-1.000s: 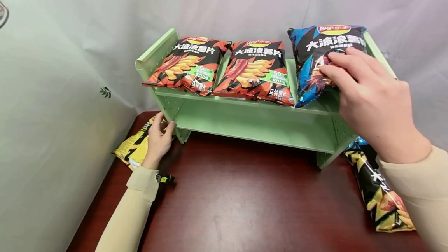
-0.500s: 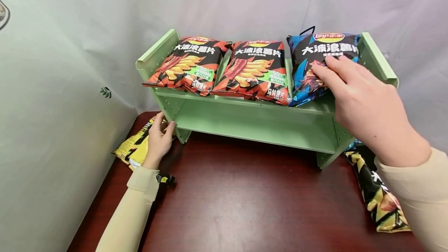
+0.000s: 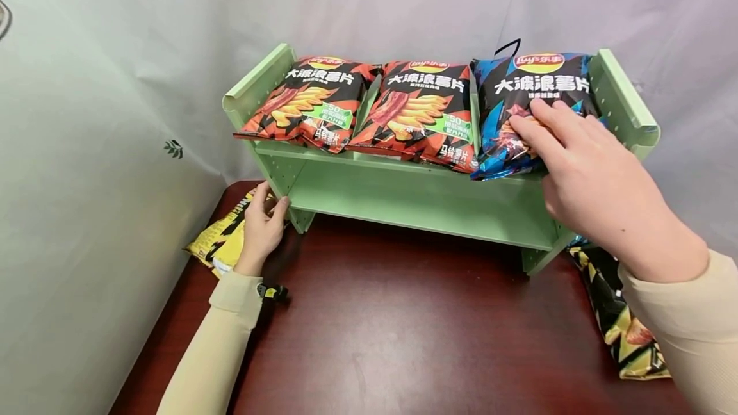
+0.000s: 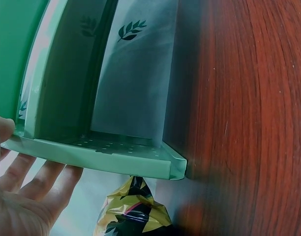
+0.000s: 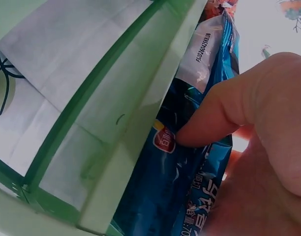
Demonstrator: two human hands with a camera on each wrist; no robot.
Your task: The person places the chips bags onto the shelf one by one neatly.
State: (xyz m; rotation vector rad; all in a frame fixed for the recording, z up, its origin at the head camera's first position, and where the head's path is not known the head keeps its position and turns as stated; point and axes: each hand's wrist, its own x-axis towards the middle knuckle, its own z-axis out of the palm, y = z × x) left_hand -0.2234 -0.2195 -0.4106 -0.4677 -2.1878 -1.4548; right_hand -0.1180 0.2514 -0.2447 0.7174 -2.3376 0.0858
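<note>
My right hand (image 3: 599, 178) holds a blue and black bag of potato chips (image 3: 539, 79) at the right end of the green shelf's top level. Its fingers lie over the bag's front, and in the right wrist view the thumb (image 5: 204, 123) presses the blue back of the bag (image 5: 155, 191). My left hand (image 3: 264, 229) grips the left side panel of the green shelf (image 3: 423, 203), thumb on one face and fingers round the other in the left wrist view. Two red and black chip bags (image 3: 314, 104) (image 3: 418, 111) lean side by side on the top level.
A yellow chip bag (image 3: 221, 242) lies on the dark red table (image 3: 369, 338) beyond my left hand. At the right, a black and yellow chip bag (image 3: 625, 332) is partly covered by my right forearm. Pale curtains (image 3: 115, 114) stand behind and to the left.
My right hand has moved the blue bag slightly left and down, so it sits beside the middle red bag, and the right side panel shows more. The left hand has stayed put.
</note>
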